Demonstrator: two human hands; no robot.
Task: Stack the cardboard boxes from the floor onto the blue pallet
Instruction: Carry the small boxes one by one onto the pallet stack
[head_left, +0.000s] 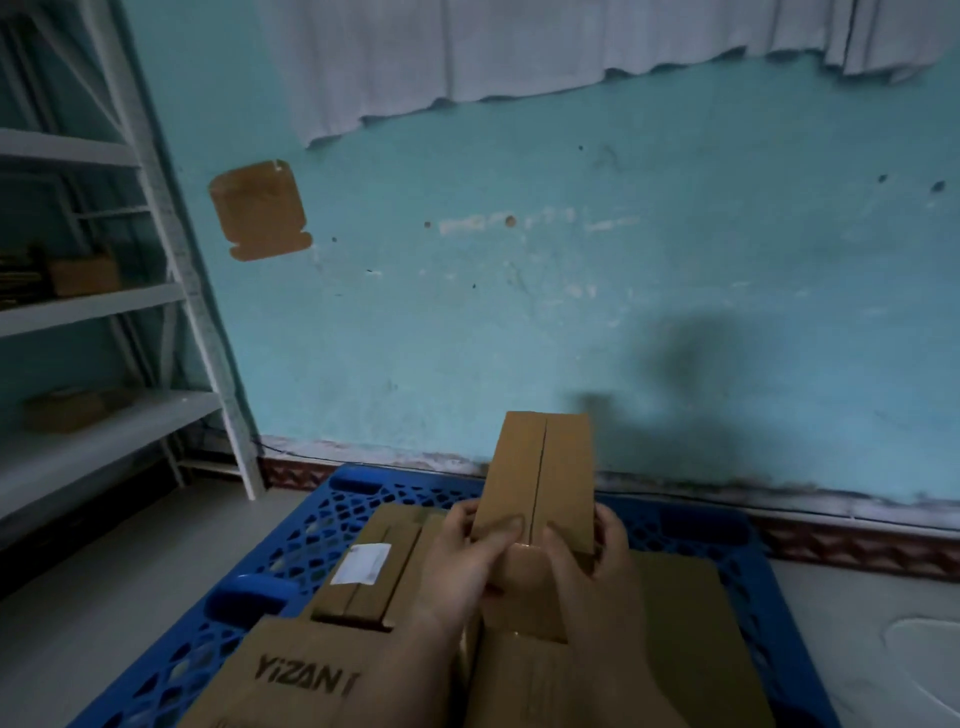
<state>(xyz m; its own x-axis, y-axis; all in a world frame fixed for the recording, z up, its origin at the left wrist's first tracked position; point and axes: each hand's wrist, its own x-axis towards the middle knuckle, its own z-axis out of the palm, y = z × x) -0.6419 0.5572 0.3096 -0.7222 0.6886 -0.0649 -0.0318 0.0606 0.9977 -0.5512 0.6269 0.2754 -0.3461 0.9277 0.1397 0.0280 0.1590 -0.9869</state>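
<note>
Above the blue pallet (332, 512) and its stacked cardboard boxes (363, 571), both the left hand (462, 561) and right hand (592, 566) grasp a narrow cardboard box (540, 478), tilted toward the turquoise wall (519, 312).

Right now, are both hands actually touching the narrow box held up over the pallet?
Touching. The head view shows the left hand and right hand gripping the narrow box's near end, thumbs pressed on its top face either side of the seam.

Left hand (457, 558), right hand (597, 561) grip narrow cardboard box (537, 478) above boxes stacked on blue pallet (322, 525).
</note>
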